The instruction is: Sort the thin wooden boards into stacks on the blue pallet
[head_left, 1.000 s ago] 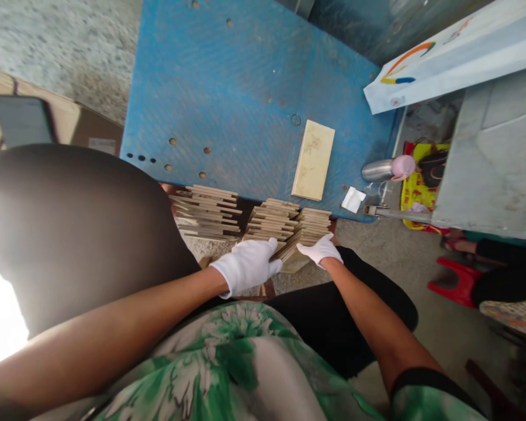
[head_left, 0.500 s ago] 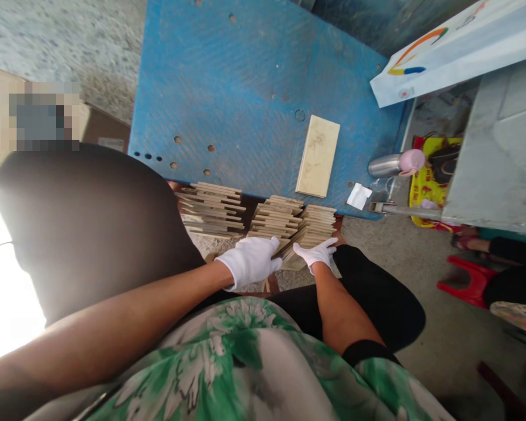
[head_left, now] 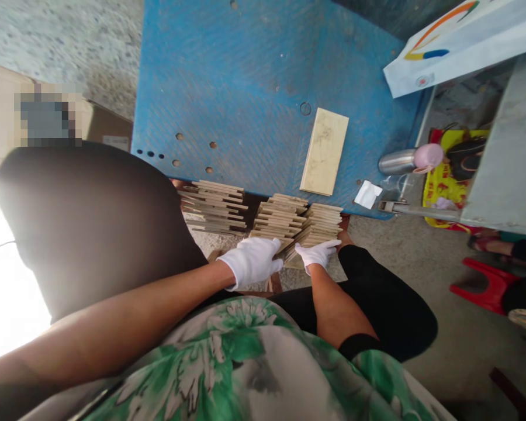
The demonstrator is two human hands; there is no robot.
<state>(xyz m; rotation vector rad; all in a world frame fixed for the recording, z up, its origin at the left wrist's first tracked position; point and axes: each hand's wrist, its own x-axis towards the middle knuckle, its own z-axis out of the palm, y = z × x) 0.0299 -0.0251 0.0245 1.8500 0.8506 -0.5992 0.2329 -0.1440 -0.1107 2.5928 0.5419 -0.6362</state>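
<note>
White gloves cover both of my hands. My left hand [head_left: 253, 261] lies against the near end of the middle stack of thin wooden boards [head_left: 279, 219], its thumb and fingertips apart. At the near part of the right stack of boards [head_left: 323, 222], my right hand [head_left: 319, 254] touches the wood, with fingers stretched out and thumb spread to the left. The lower fingers of both hands are partly hidden. Another stack of boards [head_left: 217, 204], loosely staggered, stands to the left beside my leg. On the blue tabletop [head_left: 228, 88] lies a pale flat board [head_left: 325, 151].
At the table's right side are a steel bottle with a pink cap [head_left: 398, 162], a white paper piece [head_left: 368, 194] and a white printed bag [head_left: 464, 52]. A grey metal surface [head_left: 508, 158] adjoins it. A red stool [head_left: 482, 286] stands right, near another person's leg.
The view has shifted slightly, so the table items sit farther right. My right hand has moved slightly left relative to the right stack; my left hand stays almost in place.
</note>
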